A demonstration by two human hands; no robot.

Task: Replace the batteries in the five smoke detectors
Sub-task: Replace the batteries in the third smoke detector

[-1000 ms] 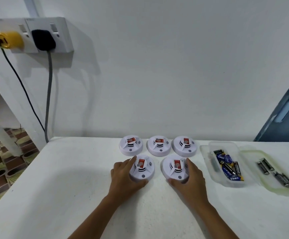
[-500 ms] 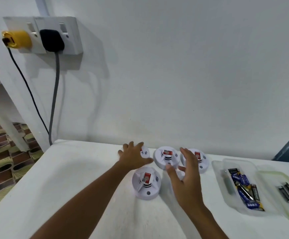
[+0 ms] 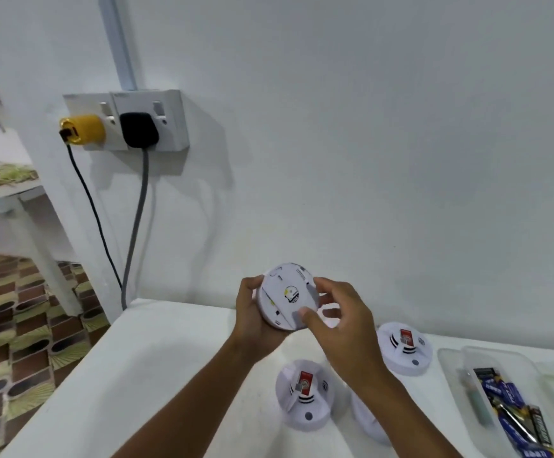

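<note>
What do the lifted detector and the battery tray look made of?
Lifted detector: likely moulded white plastic, matte, with seams and small vents on its back. Battery tray: seemingly clear, glossy plastic; the table shows through its walls.

white wall (image 3: 368,127), double socket (image 3: 126,120) (two plugs in), patterned tile floor (image 3: 11,325), white table (image 3: 136,375).

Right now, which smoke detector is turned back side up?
The lifted smoke detector, held off the table by the left hand and right hand. Its plain back faces the camera; those on the table show red labels.
</note>
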